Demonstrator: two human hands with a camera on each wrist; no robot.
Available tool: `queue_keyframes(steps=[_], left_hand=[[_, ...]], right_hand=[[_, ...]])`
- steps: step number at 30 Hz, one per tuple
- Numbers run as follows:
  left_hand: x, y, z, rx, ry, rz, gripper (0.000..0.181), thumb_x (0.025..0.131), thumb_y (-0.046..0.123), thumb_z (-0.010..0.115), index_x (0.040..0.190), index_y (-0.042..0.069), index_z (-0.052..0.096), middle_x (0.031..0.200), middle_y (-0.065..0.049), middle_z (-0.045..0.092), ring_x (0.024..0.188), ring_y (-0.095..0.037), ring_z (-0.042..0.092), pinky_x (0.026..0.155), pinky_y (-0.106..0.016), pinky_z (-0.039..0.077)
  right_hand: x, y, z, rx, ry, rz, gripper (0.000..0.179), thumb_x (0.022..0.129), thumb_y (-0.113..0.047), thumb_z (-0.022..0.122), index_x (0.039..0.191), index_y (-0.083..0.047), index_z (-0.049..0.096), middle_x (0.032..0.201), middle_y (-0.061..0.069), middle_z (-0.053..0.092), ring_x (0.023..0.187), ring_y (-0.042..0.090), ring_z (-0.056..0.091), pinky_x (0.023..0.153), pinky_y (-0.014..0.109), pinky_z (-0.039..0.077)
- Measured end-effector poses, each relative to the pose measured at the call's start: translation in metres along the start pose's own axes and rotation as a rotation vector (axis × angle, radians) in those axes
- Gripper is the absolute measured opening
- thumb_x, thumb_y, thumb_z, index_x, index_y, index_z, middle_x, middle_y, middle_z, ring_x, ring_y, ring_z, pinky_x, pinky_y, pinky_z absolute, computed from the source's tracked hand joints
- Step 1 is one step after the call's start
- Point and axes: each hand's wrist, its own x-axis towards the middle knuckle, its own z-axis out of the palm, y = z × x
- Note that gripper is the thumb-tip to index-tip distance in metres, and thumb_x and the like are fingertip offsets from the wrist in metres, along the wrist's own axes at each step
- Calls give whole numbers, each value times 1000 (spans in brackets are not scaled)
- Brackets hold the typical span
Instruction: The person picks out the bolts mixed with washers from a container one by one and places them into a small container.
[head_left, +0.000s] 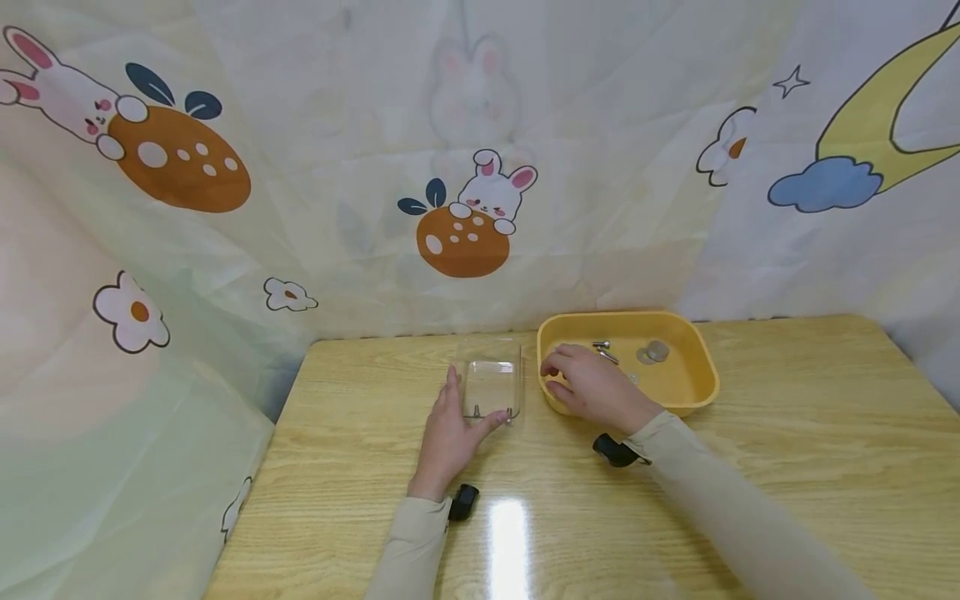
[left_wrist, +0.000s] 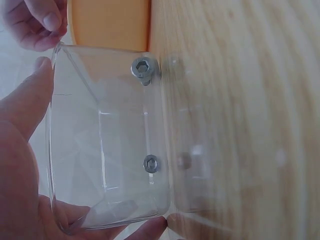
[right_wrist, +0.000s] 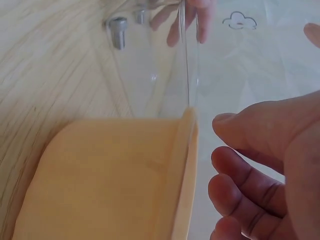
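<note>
A clear plastic box (head_left: 491,385) stands on the table, and my left hand (head_left: 447,433) grips it, thumb along the near side and fingers round the left. Inside it, at the near side, are two metal socket-head bolts, a larger bolt (left_wrist: 142,67) and a smaller bolt (left_wrist: 150,163). Over the left rim of a yellow bin (head_left: 678,379) hovers my right hand (head_left: 592,387), its fingers loosely bent. In the right wrist view nothing shows between thumb and fingers. Within the bin lie metal bolts (head_left: 609,357) and several round, pale discs (head_left: 657,351).
The wooden table (head_left: 810,433) meets a cloth backdrop (head_left: 600,208) printed with rabbits along its far edge. More cloth hangs at the left. Black wrist cameras are strapped at both cuffs, the right camera (head_left: 615,450) just in front of the bin.
</note>
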Motion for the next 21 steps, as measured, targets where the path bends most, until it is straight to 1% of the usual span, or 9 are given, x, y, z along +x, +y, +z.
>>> queue_keyframes(steps=[4,8,15,21], left_hand=[[-2,0,0,-2,2,-7,122,78,69,72,162,9,9,161,-19,28,145,-42,31,115,-58,29],[-3,-1,0,5,1,-11,124,77,71,71,162,9,8,161,-18,30,145,-42,31,115,-57,29],[-3,-1,0,6,0,-2,123,77,71,71,163,9,8,161,-18,29,145,-42,31,115,-57,29],[-1,-1,0,2,0,11,121,79,69,72,162,8,8,161,-19,30,144,-42,32,115,-57,30]], right_hand=[[-5,5,0,-11,-2,15,12,93,-15,73,102,-9,69,97,3,65,86,19,62,76,38,56],[-9,11,0,-24,0,18,13,93,-14,73,103,-8,69,96,3,64,86,20,63,76,38,56],[-15,23,-2,-11,-3,40,15,92,-11,74,105,-6,70,97,4,66,87,22,64,76,39,56],[-19,32,-4,-6,-21,49,17,93,-13,73,107,-5,69,99,4,65,87,21,64,73,37,56]])
